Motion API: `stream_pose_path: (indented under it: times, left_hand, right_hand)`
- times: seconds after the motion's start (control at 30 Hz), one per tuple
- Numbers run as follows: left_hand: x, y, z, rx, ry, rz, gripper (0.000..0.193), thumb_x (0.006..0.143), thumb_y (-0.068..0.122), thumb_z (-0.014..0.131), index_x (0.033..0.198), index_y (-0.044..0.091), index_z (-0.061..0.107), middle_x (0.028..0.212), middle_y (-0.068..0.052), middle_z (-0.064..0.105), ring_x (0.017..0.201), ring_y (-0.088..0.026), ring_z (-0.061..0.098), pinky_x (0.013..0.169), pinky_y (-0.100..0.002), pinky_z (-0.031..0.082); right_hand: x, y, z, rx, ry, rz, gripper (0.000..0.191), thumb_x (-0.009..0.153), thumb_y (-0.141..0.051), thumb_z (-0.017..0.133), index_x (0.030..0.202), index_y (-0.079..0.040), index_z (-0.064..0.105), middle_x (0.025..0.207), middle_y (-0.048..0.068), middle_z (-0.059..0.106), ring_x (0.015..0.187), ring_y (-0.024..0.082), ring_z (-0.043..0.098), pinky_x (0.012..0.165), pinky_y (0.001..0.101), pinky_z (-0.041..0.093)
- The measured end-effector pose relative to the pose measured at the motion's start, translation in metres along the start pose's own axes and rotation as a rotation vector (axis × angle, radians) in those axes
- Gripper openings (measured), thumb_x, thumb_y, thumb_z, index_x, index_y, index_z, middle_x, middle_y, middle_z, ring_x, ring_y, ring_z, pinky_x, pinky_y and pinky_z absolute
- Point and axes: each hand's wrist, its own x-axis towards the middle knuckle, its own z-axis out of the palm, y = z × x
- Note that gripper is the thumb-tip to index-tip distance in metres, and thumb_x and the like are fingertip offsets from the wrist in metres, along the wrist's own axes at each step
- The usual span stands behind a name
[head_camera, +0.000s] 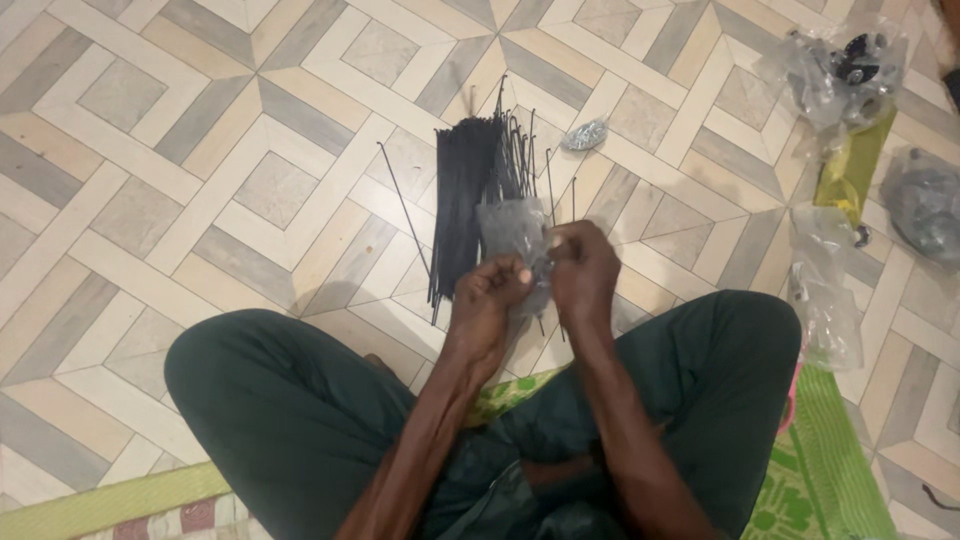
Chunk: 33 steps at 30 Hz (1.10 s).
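My left hand (488, 300) and my right hand (583, 268) are close together above my knees, both gripping a small clear plastic bag (512, 232) that holds small dark parts. Just beyond the bag a thick bundle of thin black metal spokes (465, 190) lies on the patterned tile floor, with several loose spokes (525, 150) fanned out beside it and one lone spoke (405, 215) off to the left. I sit cross-legged in dark green trousers.
A small silvery packet (585, 134) lies past the spokes. At the right are clear plastic bags with dark parts (845, 65), a yellow-green packet (850, 170), a grey bag (925, 205) and another clear bag (825, 290). A green mat (820, 470) lies under me.
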Motion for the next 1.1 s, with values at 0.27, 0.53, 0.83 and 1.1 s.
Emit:
stream_pose_path:
  times: [0.27,0.53,0.83,1.1]
  left_hand:
    - [-0.005,-0.03,-0.02,-0.26,-0.21,-0.012,0.019,0.094,-0.01,0.065,0.104,0.006,0.066,0.09,0.0,0.06,0.076,-0.008,0.051,0.065,-0.021,0.042]
    - [0.003,-0.021,-0.02,-0.228,-0.195,-0.028,0.011,0.094,-0.002,0.061,0.1,0.008,0.062,0.091,0.001,0.061,0.085,-0.011,0.057,0.084,-0.027,0.048]
    - [0.006,-0.015,-0.007,-0.08,-0.191,0.031,0.008,0.097,0.005,0.062,0.092,0.01,0.06,0.091,0.001,0.06,0.085,-0.012,0.055,0.084,-0.027,0.044]
    - [0.003,-0.016,-0.016,0.089,-0.158,0.068,0.005,0.092,0.007,0.061,0.087,0.009,0.061,0.081,-0.001,0.058,0.077,-0.012,0.053,0.077,-0.026,0.044]
  right_hand:
    - [0.059,0.058,0.004,0.076,-0.072,0.202,0.013,0.092,-0.003,0.063,0.098,0.003,0.073,0.082,0.007,0.07,0.071,0.013,0.061,0.063,0.0286,0.05]
    - [0.094,0.072,0.011,0.143,-0.33,0.317,0.016,0.089,0.001,0.059,0.101,0.003,0.07,0.084,0.009,0.066,0.07,0.018,0.057,0.058,0.034,0.045]
    - [0.063,0.008,-0.046,-0.093,-0.904,0.108,0.053,0.089,-0.016,0.07,0.14,-0.015,0.055,0.139,0.005,0.059,0.128,0.021,0.055,0.102,0.0352,0.048]
    - [0.068,0.036,-0.01,-0.315,-0.716,-0.134,0.026,0.086,-0.007,0.072,0.112,-0.004,0.072,0.102,0.008,0.077,0.09,0.022,0.075,0.077,0.0367,0.06]
